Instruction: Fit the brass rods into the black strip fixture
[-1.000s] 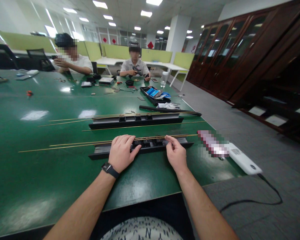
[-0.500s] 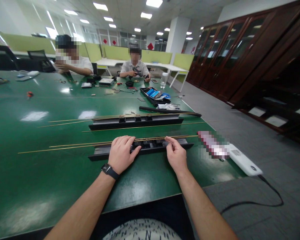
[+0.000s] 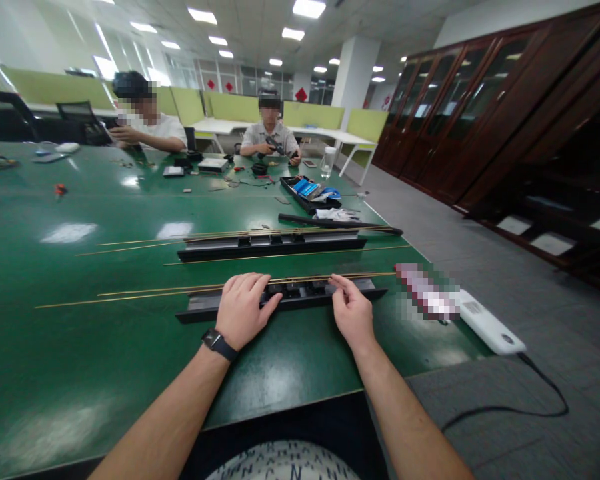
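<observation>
A long black channel [image 3: 300, 300] with a grey inside and dark blocks in it lies crosswise on the green table [image 3: 130, 373]. Several thin brass-coloured rods [image 3: 145, 291] run along its far side and stick out past its left end. My left hand [image 3: 243, 307] lies over the channel's left part, fingers bent over the far edge and thumb along the inside. At the right part, my right hand [image 3: 353, 307] has its fingers curled in, with the fingertips on the rods. The undersides of both hands' fingers are hidden.
Beyond lies a second black channel [image 3: 275, 250] with rods on it. A dark bar [image 3: 340, 223], white gloves [image 3: 337, 214] and a black tray [image 3: 310, 195] are farther back. A phone [image 3: 425, 293] and a white power bank [image 3: 490, 323] lie right. Two people [image 3: 270, 137] sit opposite.
Both my hands stay in place on the channel and rods. The person at the far left has shifted their head slightly.
</observation>
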`<state>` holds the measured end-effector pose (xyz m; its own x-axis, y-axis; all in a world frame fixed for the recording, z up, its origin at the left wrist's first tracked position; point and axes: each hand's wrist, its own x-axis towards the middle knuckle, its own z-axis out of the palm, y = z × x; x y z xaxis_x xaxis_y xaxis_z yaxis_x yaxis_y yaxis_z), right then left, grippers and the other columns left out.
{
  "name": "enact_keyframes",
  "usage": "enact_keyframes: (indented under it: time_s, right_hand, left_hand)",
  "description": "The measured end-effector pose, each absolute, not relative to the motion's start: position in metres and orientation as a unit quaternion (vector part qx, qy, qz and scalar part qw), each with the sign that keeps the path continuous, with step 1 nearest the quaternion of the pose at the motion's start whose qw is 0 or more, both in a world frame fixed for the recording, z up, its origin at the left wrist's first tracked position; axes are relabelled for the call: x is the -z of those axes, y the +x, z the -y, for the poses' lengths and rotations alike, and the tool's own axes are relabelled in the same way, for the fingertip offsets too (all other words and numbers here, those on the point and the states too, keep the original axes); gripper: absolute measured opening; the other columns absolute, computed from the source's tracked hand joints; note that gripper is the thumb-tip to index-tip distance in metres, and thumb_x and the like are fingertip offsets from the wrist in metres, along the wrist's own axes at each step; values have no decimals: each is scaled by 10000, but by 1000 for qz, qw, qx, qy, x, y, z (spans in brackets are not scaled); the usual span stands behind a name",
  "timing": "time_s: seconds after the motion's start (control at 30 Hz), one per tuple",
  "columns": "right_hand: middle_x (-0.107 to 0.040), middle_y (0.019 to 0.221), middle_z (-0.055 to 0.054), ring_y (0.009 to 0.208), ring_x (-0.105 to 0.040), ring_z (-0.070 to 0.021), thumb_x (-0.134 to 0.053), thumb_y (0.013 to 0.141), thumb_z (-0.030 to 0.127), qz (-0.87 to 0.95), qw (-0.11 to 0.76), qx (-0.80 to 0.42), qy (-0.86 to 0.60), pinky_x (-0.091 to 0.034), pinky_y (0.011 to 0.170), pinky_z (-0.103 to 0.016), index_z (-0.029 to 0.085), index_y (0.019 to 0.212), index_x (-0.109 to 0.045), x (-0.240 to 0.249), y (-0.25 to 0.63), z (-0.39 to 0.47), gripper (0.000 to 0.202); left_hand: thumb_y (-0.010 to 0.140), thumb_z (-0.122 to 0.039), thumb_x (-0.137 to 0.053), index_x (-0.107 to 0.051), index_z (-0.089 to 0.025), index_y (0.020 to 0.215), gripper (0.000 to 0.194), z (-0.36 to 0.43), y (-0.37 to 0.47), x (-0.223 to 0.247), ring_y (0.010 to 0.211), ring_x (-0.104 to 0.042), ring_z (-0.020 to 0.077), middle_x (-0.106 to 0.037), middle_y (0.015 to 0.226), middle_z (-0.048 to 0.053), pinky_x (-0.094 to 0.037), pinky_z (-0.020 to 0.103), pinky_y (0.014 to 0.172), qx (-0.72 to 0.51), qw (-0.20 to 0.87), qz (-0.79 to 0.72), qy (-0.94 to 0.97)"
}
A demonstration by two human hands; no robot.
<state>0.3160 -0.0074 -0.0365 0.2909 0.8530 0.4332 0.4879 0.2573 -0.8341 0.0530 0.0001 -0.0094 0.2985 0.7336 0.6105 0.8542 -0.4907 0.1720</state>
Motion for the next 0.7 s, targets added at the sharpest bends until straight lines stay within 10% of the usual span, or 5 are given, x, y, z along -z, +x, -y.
enact_keyframes:
  time_s: [0.7]
  right_hand:
    - [-808,1182,-106,1123,-775,-261,-561,940,325,571,544,-166,-592,-602,1024,-409,205,1238,-743,32,314,10,370]
  left_hand:
    - [1018,-480,-586,-680,-209,1253,371,-1,53,9,1190,-661,309,-748,1229,114,-440,493,1072,321,86,498,-801]
